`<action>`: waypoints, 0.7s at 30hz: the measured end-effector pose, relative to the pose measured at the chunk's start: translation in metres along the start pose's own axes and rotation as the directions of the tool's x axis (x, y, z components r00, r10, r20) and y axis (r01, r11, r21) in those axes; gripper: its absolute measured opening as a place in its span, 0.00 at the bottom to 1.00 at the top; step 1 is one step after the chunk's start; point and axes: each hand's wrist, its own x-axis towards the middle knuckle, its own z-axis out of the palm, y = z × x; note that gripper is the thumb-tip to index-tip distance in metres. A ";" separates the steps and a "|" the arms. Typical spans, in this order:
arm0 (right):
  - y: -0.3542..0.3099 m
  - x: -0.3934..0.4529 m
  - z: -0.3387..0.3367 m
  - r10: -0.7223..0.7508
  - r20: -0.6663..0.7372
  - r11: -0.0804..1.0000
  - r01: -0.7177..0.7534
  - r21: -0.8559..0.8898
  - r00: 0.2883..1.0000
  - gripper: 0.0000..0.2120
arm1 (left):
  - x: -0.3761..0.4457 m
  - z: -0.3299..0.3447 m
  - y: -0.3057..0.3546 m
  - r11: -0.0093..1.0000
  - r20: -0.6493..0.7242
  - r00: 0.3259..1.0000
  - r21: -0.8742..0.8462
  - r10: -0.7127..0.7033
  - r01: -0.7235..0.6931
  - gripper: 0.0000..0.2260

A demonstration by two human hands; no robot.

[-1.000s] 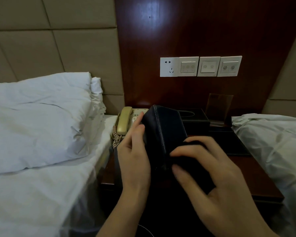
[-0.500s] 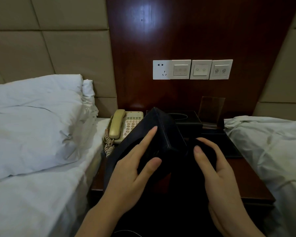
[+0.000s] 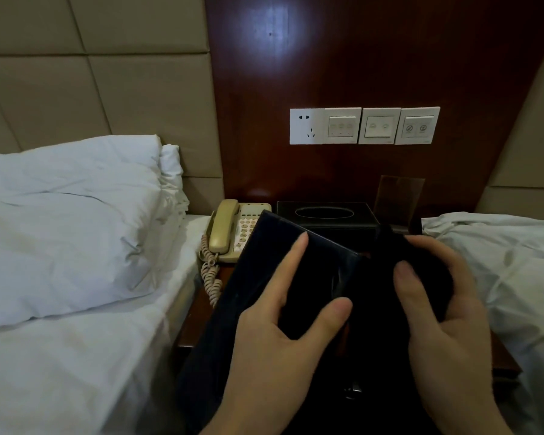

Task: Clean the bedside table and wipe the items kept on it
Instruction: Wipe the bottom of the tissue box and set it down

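Head view shows the left hand [image 3: 283,321] gripping a dark flat folder [image 3: 258,277], forefinger laid along its top edge and thumb pinching its lower face, so the item is tilted up off the surface [image 3: 198,321] and one face is open to wiping. The right hand [image 3: 440,306] is closed around a dark cloth [image 3: 421,277], pressed to the folder's right edge, probably the wiping stroke itself. Behind them on the surface stand a cream telephone [image 3: 233,230], a black tissue box [image 3: 327,215] and a clear card stand [image 3: 399,199], apparently waiting their turn. White beds flank both sides
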 end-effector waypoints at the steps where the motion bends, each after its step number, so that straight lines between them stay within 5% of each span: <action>1: 0.002 -0.003 0.001 -0.079 0.057 0.994 0.083 -0.073 0.995 0.10 | -0.001 0.000 -0.001 0.999 0.000 1.000 0.044 0.030 -0.030 0.32; 5: 0.012 -0.002 0.003 -0.225 0.269 0.888 0.311 -0.340 0.936 0.12 | 0.001 -0.001 -0.005 0.990 0.002 0.998 0.123 0.067 -0.067 0.31; 12: 0.018 0.008 -0.003 -0.197 0.494 0.612 0.500 -0.612 0.847 0.11 | 0.003 -0.003 -0.012 0.963 0.010 0.999 0.267 0.031 -0.033 0.31; 17: 0.015 0.012 -0.007 -0.182 0.421 0.636 0.433 -0.639 0.889 0.13 | 0.005 0.000 -0.014 0.927 0.050 0.998 0.372 0.037 -0.053 0.33; 21: 0.021 0.004 -0.013 -0.108 0.595 0.596 0.531 -0.602 0.796 0.14 | 0.003 -0.002 -0.016 0.927 0.131 0.991 0.373 -0.001 -0.048 0.36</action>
